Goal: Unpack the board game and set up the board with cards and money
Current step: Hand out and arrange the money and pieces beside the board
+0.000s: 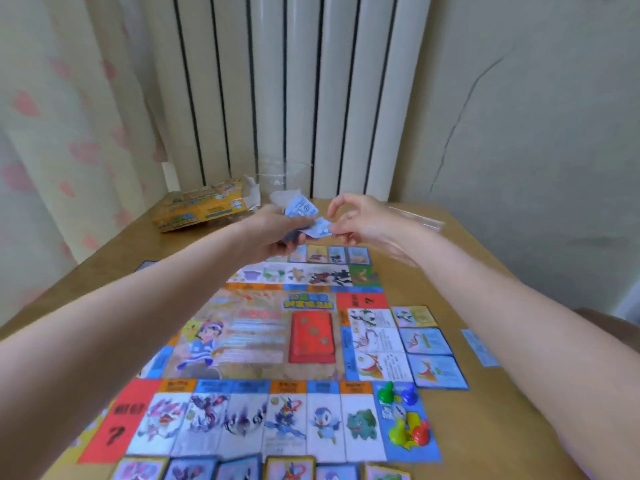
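While the game board (277, 358) lies flat on the wooden table (485, 427) with cards (429, 341) laid along its edges, the left hand (273, 233) has its grip curled round a small stack of pale blue money notes (301, 207) above the board's far edge, and the right hand (356, 220) pinches the corner of one note (318, 227) between thumb and fingertips. A red card deck (311, 337) sits in the board's middle, and green, blue, yellow and red pawns (403, 415) stand on its near right corner square. The yellow game box (201, 209) lies at the table's far left beside a clear plastic bag (277, 181) whose contents cannot be made out; the print is too blurred to read, save a "?" on the red corner square (121, 420).
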Available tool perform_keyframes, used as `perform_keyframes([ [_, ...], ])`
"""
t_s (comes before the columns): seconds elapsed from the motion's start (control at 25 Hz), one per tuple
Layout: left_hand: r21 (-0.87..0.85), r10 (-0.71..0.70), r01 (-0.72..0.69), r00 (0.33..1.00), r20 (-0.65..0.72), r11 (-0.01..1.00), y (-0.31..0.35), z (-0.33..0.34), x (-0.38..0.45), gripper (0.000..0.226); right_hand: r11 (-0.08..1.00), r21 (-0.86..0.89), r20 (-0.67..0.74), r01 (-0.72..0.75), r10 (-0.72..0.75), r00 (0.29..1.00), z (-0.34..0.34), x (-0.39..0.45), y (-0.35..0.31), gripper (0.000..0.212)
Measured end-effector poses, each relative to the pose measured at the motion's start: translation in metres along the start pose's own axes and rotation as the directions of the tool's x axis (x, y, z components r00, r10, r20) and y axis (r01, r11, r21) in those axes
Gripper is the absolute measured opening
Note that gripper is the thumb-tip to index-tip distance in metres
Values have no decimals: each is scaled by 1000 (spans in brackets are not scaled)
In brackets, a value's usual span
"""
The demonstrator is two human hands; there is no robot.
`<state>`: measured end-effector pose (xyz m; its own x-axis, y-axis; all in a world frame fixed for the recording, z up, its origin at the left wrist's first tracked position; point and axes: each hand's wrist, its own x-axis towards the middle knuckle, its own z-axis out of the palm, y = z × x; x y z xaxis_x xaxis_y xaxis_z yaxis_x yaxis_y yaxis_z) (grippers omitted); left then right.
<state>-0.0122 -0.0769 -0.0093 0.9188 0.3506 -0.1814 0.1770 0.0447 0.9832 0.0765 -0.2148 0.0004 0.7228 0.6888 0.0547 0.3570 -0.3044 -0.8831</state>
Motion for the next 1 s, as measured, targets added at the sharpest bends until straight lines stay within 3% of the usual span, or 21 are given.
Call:
perform_keyframes([
  [0.12,-67,-16,7,990,-137,998,1,-38,33,15,1000,-2,-296,-31,29,955,10,69,17,17],
  [0.2,-131,-59,36,983,-171,991,-4,-54,51,18,989,-120,-411,-90,33,911,21,109,37,14],
  [0.44,-231,-128,85,975,-181,969,-23,-69,80,21,870,-371,-450,-325,138,882,58,162,85,19],
  [0.6,-193,-141,104,972,-190,976,-27,-75,78,18,771,-529,-400,-355,143,905,60,157,91,15],
  [0.68,-181,-135,99,970,-202,979,-26,-76,71,20,788,-524,-410,-325,101,907,57,149,75,15],
  [0.76,-174,-123,90,974,-191,981,-22,-76,59,22,911,-373,-354,-175,35,935,60,136,47,21],
  [0.8,-174,-115,83,976,-184,981,-19,-77,53,22,972,-217,-270,-86,25,962,64,125,30,23],
  [0.88,-183,-84,48,978,-192,982,-14,-83,34,22,995,104,-10,-9,10,1000,77,99,-7,22],
  [1.0,-157,-19,-20,970,-242,987,-10,-107,-3,20,981,180,210,74,-112,971,103,79,-42,11],
])
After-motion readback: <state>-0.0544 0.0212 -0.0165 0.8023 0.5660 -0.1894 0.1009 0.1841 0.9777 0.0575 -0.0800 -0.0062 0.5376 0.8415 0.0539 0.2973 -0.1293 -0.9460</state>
